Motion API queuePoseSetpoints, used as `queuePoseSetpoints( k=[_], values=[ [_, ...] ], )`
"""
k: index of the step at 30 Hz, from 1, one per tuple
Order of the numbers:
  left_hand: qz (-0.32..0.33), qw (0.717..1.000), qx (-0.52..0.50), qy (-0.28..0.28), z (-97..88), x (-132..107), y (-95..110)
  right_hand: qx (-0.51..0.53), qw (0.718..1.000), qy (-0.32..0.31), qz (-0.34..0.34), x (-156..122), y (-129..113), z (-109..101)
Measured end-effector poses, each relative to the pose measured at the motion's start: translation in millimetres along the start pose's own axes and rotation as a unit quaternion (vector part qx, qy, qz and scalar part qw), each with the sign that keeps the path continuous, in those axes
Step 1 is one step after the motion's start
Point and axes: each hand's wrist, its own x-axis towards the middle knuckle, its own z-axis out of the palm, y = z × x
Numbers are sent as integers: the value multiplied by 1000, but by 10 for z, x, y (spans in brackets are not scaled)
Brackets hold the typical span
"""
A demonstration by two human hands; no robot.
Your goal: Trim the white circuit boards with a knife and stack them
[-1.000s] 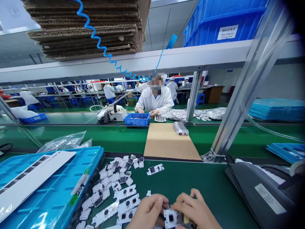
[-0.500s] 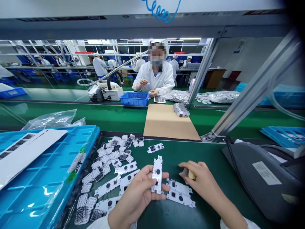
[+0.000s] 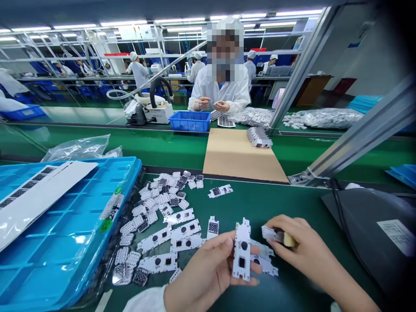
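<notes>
The person's left hand [image 3: 214, 268] is on the near side of the cardboard [image 3: 238, 149], palm up and half open, its thumb at the edge of one white board [image 3: 242, 251] and its fingers spread behind it. The board lies in line with the middle of the cardboard, its long side running away from the person, with a round dark spot and a dark square on its face. The right hand [image 3: 300, 240], near side of the cardboard and toward its right edge, is mostly closed, pinching a small tool [image 3: 288, 241] with a yellow part and a pale end; its exact kind cannot be told.

Two more boards [image 3: 267, 265] lie on the bench [image 3: 292, 199] between the hands, partly hidden by the left fingers. Left of the cardboard and nearer the person lie several loose boards [image 3: 158, 262] and a pile of small pieces [image 3: 162, 195]; farther left is a blue tray [image 3: 128, 173] with a white strip [image 3: 65, 182] across it. A stack [image 3: 259, 137] sits on the cardboard's far right corner. Beyond the cardboard's far edge, a blue bin [image 3: 190, 122] stands to the left and a co-worker [image 3: 224, 93] sits with both hands raised.
</notes>
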Motion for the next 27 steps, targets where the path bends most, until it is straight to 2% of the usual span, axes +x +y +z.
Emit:
queuePoseSetpoints(
  k=[3,5,10,12,16,22,27],
  values=[
    [-9,1000,-16,-14,-23,29,-62,83,991,79,-69,-59,-252,5],
    [-7,1000,-12,-4,-40,37,-85,120,980,108,-116,-86,-411,25],
    [0,1000,2,-20,-66,36,-108,152,966,139,-155,-109,-588,56],
    [3,1000,21,-13,-63,37,-116,158,965,136,-157,-117,-590,48],
    [-5,994,96,58,-36,47,-131,183,965,138,-130,-129,-578,38],
    [5,984,129,126,-11,81,-143,191,969,133,-85,-144,-588,81],
    [-9,982,134,130,24,84,-147,216,966,116,-77,-160,-623,95]
  ],
)
